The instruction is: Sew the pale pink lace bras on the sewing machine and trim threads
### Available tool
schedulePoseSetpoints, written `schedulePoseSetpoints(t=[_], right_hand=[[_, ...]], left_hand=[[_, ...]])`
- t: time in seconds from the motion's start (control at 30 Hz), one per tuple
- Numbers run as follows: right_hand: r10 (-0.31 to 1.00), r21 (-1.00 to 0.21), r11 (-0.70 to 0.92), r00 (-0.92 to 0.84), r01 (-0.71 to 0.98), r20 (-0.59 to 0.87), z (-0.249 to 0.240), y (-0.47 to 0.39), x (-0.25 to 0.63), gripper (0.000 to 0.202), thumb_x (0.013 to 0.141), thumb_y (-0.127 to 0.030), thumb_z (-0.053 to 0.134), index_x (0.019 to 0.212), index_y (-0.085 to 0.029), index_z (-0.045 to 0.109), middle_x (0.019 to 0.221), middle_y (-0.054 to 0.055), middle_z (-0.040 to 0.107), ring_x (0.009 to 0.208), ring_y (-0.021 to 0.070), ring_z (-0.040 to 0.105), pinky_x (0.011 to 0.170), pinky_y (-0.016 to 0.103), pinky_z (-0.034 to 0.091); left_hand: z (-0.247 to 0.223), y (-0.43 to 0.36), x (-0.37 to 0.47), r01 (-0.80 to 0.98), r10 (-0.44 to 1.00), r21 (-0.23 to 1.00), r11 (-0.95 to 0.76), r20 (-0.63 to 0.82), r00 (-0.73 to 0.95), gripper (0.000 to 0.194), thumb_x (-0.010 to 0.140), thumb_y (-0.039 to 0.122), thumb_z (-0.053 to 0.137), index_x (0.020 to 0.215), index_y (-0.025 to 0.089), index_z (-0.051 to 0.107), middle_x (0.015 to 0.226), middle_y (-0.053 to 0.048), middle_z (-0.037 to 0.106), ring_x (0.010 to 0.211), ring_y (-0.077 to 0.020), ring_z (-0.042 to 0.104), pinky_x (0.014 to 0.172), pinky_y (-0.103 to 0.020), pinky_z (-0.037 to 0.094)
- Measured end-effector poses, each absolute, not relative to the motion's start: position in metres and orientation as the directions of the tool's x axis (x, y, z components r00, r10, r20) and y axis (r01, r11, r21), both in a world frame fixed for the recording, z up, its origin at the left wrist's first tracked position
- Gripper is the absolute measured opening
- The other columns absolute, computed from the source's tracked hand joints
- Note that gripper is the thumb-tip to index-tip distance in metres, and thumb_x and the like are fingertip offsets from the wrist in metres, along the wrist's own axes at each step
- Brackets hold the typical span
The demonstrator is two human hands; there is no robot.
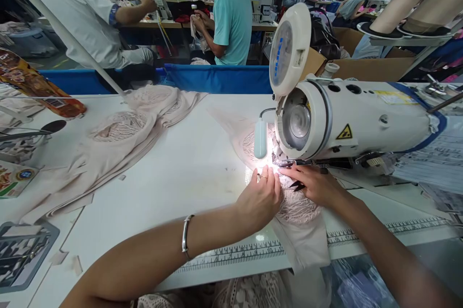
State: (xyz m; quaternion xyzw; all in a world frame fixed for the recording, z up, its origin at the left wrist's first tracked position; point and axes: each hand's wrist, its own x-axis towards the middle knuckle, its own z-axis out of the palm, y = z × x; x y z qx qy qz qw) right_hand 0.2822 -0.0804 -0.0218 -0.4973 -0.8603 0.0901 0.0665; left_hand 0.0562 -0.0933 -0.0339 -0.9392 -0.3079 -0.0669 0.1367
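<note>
A pale pink lace-and-fabric garment piece (298,206) lies under the head of a white sewing machine (365,117) and hangs over the table's front edge. On the lace, just left of the brightly lit needle area, rest the outstretched fingers of my left hand (258,199). My right hand (318,185) is on the other side, its forefinger reaching toward the presser foot. Dark pointed blades, apparently of thread snips (297,186), stick out from under its curled fingers. Glare hides the needle. A small lamp (260,139) shines beside it.
More pale pink lace fabric (119,127) lies in a heap to the left. Beyond it are a bottle (39,86) and a grey tray (27,255). A measuring tape (246,251) runs along the front edge. Thread cones (405,1) stand at upper right; co-workers sit behind a blue cloth (217,78).
</note>
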Motion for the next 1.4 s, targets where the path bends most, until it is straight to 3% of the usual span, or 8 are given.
schedulePoseSetpoints(t=[0.27, 0.53, 0.77, 0.97, 1.13, 1.3, 1.4], right_hand=[[0.844, -0.200, 0.536, -0.522, 0.820, 0.121, -0.036, -0.077, 0.285, 0.071, 0.076, -0.005, 0.046, 0.141, -0.032, 0.058, 0.122, 0.004, 0.071, 0.115, 0.0223, 0.064, 0.094, 0.034, 0.056], [0.842, -0.172, 0.539, -0.521, 0.825, 0.142, -0.033, -0.080, 0.280, 0.060, 0.084, -0.007, 0.044, 0.137, -0.029, 0.061, 0.109, 0.005, 0.074, 0.100, 0.0216, 0.068, 0.080, 0.031, 0.057], [0.841, -0.117, 0.531, -0.504, 0.839, 0.197, -0.041, -0.082, 0.279, 0.057, 0.081, -0.005, 0.047, 0.131, -0.029, 0.063, 0.105, 0.005, 0.072, 0.093, 0.0208, 0.067, 0.077, 0.029, 0.057], [0.844, -0.149, 0.518, -0.475, 0.842, 0.248, -0.034, -0.085, 0.270, 0.062, 0.075, 0.001, 0.044, 0.126, -0.027, 0.067, 0.097, 0.004, 0.071, 0.089, 0.0190, 0.067, 0.069, 0.025, 0.056], [0.828, -0.119, 0.526, -0.476, 0.842, 0.295, -0.034, -0.086, 0.269, 0.055, 0.077, -0.001, 0.045, 0.119, -0.026, 0.070, 0.095, 0.004, 0.072, 0.083, 0.0191, 0.067, 0.061, 0.026, 0.053], [0.720, -0.070, 0.643, -0.570, 0.763, 0.395, -0.034, -0.089, 0.274, 0.032, 0.087, -0.004, 0.047, 0.100, -0.022, 0.071, 0.121, 0.007, 0.072, 0.101, 0.0222, 0.068, 0.071, 0.031, 0.053], [0.640, -0.064, 0.717, -0.619, 0.694, 0.455, -0.035, -0.088, 0.275, 0.032, 0.090, -0.003, 0.046, 0.104, -0.022, 0.069, 0.117, 0.005, 0.075, 0.112, 0.0233, 0.065, 0.083, 0.035, 0.052]], left_hand=[[-0.034, -0.075, 0.043, 0.546, 0.507, -0.233, -0.805, 0.209, 0.836, 0.045, 0.099, 0.014, 0.036, 0.139, -0.002, 0.052, 0.140, -0.025, 0.058, 0.133, -0.0351, 0.055, 0.104, -0.053, 0.048], [-0.036, -0.049, 0.027, 0.451, 0.397, -0.162, -0.878, 0.281, 0.874, 0.043, 0.096, 0.006, 0.035, 0.134, -0.003, 0.052, 0.138, -0.023, 0.060, 0.130, -0.0331, 0.057, 0.103, -0.050, 0.047], [-0.030, -0.024, 0.012, 0.395, 0.373, -0.028, -0.918, 0.272, 0.887, 0.039, 0.098, 0.002, 0.033, 0.130, 0.008, 0.055, 0.139, -0.014, 0.062, 0.117, -0.0240, 0.066, 0.106, -0.047, 0.045], [-0.021, -0.039, 0.025, 0.513, 0.453, -0.077, -0.855, 0.370, 0.811, 0.038, 0.094, -0.002, 0.034, 0.117, 0.009, 0.061, 0.130, -0.018, 0.064, 0.099, -0.0230, 0.068, 0.098, -0.047, 0.047], [-0.026, -0.066, 0.040, 0.462, 0.494, 0.175, -0.870, 0.300, 0.816, 0.020, 0.099, 0.019, 0.045, 0.105, 0.010, 0.063, 0.096, -0.011, 0.066, 0.083, -0.0224, 0.061, 0.071, -0.036, 0.050], [-0.028, -0.063, 0.036, 0.371, 0.427, 0.229, -0.900, 0.292, 0.856, 0.020, 0.099, 0.017, 0.046, 0.086, 0.014, 0.060, 0.099, -0.011, 0.064, 0.090, -0.0223, 0.057, 0.082, -0.039, 0.048], [-0.024, -0.056, 0.033, 0.332, 0.408, 0.272, -0.903, 0.300, 0.862, 0.030, 0.103, 0.017, 0.039, 0.080, 0.015, 0.057, 0.093, -0.010, 0.064, 0.083, -0.0195, 0.055, 0.080, -0.037, 0.047]])
